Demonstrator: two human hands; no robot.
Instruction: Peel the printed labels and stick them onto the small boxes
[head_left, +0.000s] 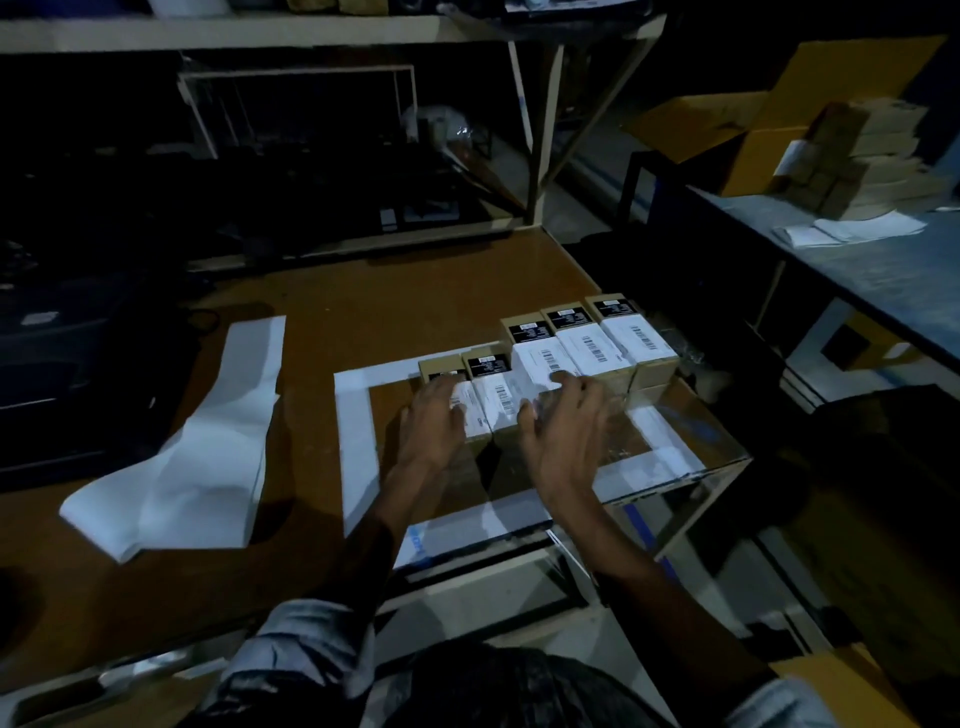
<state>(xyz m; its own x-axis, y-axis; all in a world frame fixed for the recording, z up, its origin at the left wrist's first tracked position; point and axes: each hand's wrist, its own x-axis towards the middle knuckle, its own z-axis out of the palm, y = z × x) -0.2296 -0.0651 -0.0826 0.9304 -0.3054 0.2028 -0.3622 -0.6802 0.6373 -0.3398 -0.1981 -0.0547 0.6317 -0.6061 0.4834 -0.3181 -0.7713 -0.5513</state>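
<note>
Here, 5 small boxes (566, 345) in a row, long axes pointing away, left hand (434, 421) and right hand (566, 431) fingers spread flat.

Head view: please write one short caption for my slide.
Both hands, left hand and right hand, press white barcode labels onto small boxes grouped on a brown table.

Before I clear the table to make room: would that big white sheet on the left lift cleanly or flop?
The white sheet would probably flop: it already lies curved and buckled on the brown table. It looks thin and light, so a push would likely slide or crumple it.
</note>
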